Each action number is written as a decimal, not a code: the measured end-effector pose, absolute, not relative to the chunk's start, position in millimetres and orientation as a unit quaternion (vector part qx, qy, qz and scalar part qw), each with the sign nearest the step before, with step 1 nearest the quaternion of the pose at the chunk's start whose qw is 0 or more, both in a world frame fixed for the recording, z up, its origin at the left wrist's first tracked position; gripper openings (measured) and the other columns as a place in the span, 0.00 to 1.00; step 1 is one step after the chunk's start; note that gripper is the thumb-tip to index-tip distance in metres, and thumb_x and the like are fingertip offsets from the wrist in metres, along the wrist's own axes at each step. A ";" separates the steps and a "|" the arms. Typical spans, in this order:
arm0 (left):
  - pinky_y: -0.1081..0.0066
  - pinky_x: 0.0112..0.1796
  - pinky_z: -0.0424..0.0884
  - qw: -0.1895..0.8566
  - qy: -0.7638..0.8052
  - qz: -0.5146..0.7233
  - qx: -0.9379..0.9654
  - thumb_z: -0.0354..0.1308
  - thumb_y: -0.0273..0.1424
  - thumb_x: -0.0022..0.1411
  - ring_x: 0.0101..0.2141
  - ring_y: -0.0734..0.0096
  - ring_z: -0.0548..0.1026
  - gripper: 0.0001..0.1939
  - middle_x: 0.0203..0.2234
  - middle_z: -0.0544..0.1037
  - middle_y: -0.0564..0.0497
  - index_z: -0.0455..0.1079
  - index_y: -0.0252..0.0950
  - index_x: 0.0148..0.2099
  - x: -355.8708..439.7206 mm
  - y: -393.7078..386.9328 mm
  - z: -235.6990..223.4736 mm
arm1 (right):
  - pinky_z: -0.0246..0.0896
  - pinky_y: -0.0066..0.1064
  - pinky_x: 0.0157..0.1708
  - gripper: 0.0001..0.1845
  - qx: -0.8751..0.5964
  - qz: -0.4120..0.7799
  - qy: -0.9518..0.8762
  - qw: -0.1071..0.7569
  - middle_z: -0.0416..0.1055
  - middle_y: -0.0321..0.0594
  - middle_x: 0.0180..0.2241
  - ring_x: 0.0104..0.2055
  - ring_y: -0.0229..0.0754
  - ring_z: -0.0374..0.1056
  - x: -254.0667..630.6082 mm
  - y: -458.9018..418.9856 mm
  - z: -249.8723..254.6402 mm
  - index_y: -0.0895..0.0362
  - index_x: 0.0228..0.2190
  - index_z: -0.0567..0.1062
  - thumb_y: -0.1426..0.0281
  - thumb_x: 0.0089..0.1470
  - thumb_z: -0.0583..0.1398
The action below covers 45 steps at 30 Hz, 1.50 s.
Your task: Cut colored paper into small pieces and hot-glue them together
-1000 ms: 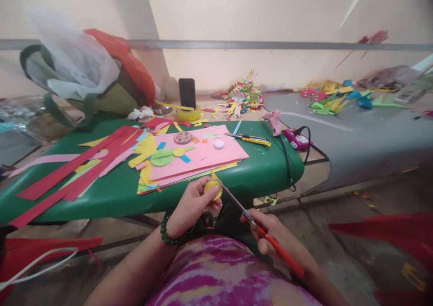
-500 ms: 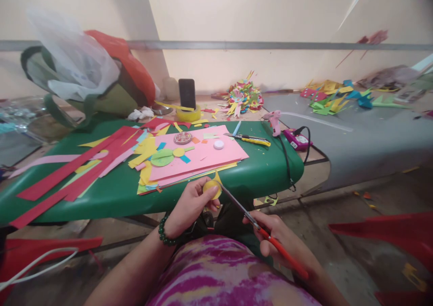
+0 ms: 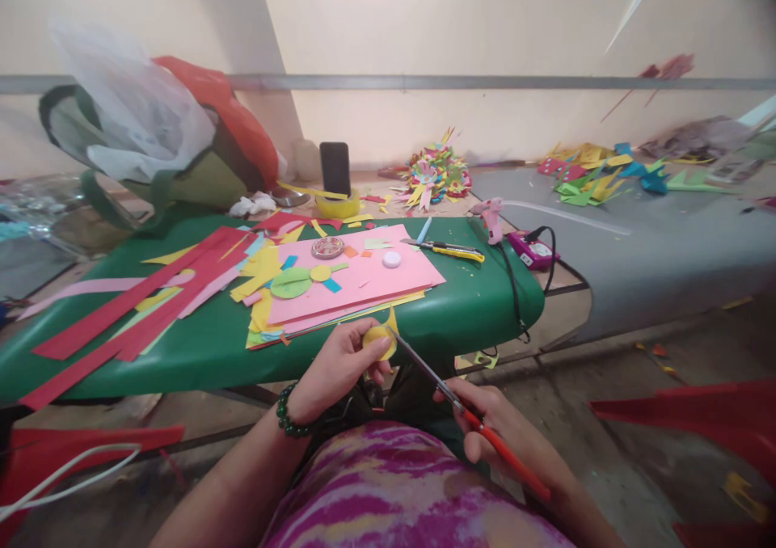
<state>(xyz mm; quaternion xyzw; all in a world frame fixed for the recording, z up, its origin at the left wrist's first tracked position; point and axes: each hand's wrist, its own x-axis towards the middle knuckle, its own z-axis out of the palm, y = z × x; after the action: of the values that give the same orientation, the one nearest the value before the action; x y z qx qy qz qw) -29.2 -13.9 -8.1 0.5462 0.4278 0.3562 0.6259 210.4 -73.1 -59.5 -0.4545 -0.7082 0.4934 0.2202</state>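
The right hand [image 3: 494,423] is closed around long metal scissors with orange-red handles [image 3: 506,459], fingers wrapped about the grips. Just ahead, the left hand [image 3: 345,362] pinches a small round piece of yellow paper [image 3: 377,342] between thumb and fingers, over the near edge of the table. The blade tips meet the paper's right side, where a pointed sliver stands up, so the step in hand looks like trimming a disc; following the curve seems to call for turning the paper steadily against the blades, fingertips clear. Beyond lies a table covered in glossy green sheeting [image 3: 473,314], bearing stacked pink paper sheets [image 3: 357,293], long red paper strips [image 3: 139,289] to the left, and a yellow-and-black utility knife [image 3: 454,250]. A pink glue gun [image 3: 492,218] rests at the right corner. Farther back, a dark phone [image 3: 335,168] stands by a yellow tape roll [image 3: 338,205], near a heap of multicoloured paper flowers [image 3: 436,176], before a pale wall [image 3: 388,23].
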 end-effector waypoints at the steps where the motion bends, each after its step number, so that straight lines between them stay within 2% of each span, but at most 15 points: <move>1: 0.79 0.20 0.68 0.625 0.429 0.358 0.545 0.65 0.51 0.51 0.17 0.80 0.69 0.24 0.17 0.72 0.54 0.66 0.33 0.29 -29.1 -14.0 -8.5 | 0.39 0.27 0.22 0.49 -0.453 0.493 -0.708 0.223 0.49 0.26 0.20 0.23 0.34 0.44 211.2 -72.9 -61.3 0.59 0.40 0.72 0.29 0.36 0.52; 6: 0.79 0.20 0.68 0.620 0.436 0.365 0.540 0.64 0.51 0.52 0.16 0.79 0.69 0.23 0.16 0.73 0.54 0.66 0.34 0.29 -28.9 -13.6 -11.1 | 0.38 0.28 0.21 0.48 -0.459 0.486 -0.710 0.222 0.48 0.26 0.20 0.23 0.34 0.43 213.2 -73.6 -62.1 0.59 0.40 0.72 0.29 0.37 0.53; 11: 0.80 0.19 0.67 0.619 0.431 0.343 0.560 0.64 0.50 0.52 0.16 0.80 0.68 0.23 0.16 0.72 0.54 0.68 0.33 0.29 -31.4 -13.2 -8.4 | 0.40 0.27 0.21 0.38 -0.467 0.495 -0.706 0.195 0.52 0.27 0.20 0.22 0.34 0.46 209.3 -74.3 -51.7 0.58 0.40 0.70 0.37 0.45 0.59; 16: 0.80 0.19 0.68 0.621 0.427 0.308 0.580 0.63 0.48 0.53 0.17 0.80 0.67 0.22 0.16 0.70 0.56 0.67 0.33 0.29 -34.3 -12.5 -4.3 | 0.42 0.26 0.21 0.34 -0.461 0.491 -0.713 0.196 0.54 0.27 0.21 0.23 0.34 0.48 207.1 -72.8 -48.5 0.57 0.38 0.70 0.41 0.45 0.62; 19: 0.80 0.18 0.66 0.620 0.431 0.295 0.585 0.64 0.47 0.53 0.16 0.80 0.67 0.20 0.16 0.69 0.56 0.67 0.34 0.28 -36.8 -10.7 -3.4 | 0.42 0.26 0.20 0.35 -0.466 0.517 -0.692 0.192 0.53 0.26 0.20 0.21 0.33 0.47 209.2 -73.0 -53.0 0.56 0.38 0.71 0.40 0.43 0.63; 24: 0.81 0.18 0.64 0.620 0.434 0.289 0.586 0.64 0.45 0.53 0.16 0.80 0.67 0.19 0.16 0.71 0.55 0.68 0.34 0.28 -40.0 -8.3 -3.9 | 0.40 0.27 0.21 0.41 -0.453 0.496 -0.711 0.211 0.51 0.26 0.20 0.23 0.33 0.44 212.8 -73.4 -59.5 0.58 0.37 0.72 0.34 0.42 0.58; 30: 0.81 0.18 0.64 0.616 0.436 0.304 0.581 0.62 0.48 0.55 0.16 0.80 0.67 0.21 0.16 0.70 0.55 0.68 0.34 0.27 -41.1 -9.5 -5.5 | 0.39 0.27 0.21 0.44 -0.452 0.491 -0.713 0.217 0.51 0.27 0.20 0.23 0.33 0.44 212.3 -71.8 -58.9 0.59 0.38 0.73 0.32 0.40 0.55; 36: 0.82 0.17 0.63 0.607 0.438 0.279 0.602 0.61 0.47 0.56 0.16 0.81 0.66 0.20 0.16 0.69 0.55 0.69 0.33 0.29 -45.8 -7.4 -2.0 | 0.39 0.27 0.21 0.38 -0.460 0.507 -0.702 0.198 0.50 0.27 0.20 0.22 0.34 0.45 209.7 -72.9 -51.3 0.58 0.38 0.72 0.36 0.43 0.60; 40: 0.81 0.17 0.62 0.606 0.432 0.257 0.616 0.61 0.46 0.56 0.15 0.81 0.64 0.19 0.14 0.68 0.56 0.68 0.34 0.27 -46.8 -6.8 2.6 | 0.41 0.27 0.20 0.34 -0.465 0.505 -0.704 0.184 0.54 0.28 0.22 0.22 0.34 0.49 206.9 -75.1 -45.8 0.57 0.40 0.71 0.41 0.45 0.62; 45: 0.81 0.17 0.61 0.603 0.430 0.246 0.625 0.61 0.47 0.55 0.15 0.82 0.63 0.20 0.14 0.67 0.57 0.65 0.35 0.26 -45.9 -6.6 5.3 | 0.40 0.27 0.21 0.39 -0.452 0.506 -0.707 0.198 0.54 0.28 0.20 0.22 0.34 0.47 207.5 -73.6 -52.2 0.58 0.39 0.72 0.35 0.45 0.56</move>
<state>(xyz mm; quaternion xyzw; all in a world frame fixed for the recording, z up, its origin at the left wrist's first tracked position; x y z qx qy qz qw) -45.9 -6.6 5.3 0.6254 0.4298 0.2465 0.6029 207.5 -73.6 -52.2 -0.4523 -0.7069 0.5064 0.1984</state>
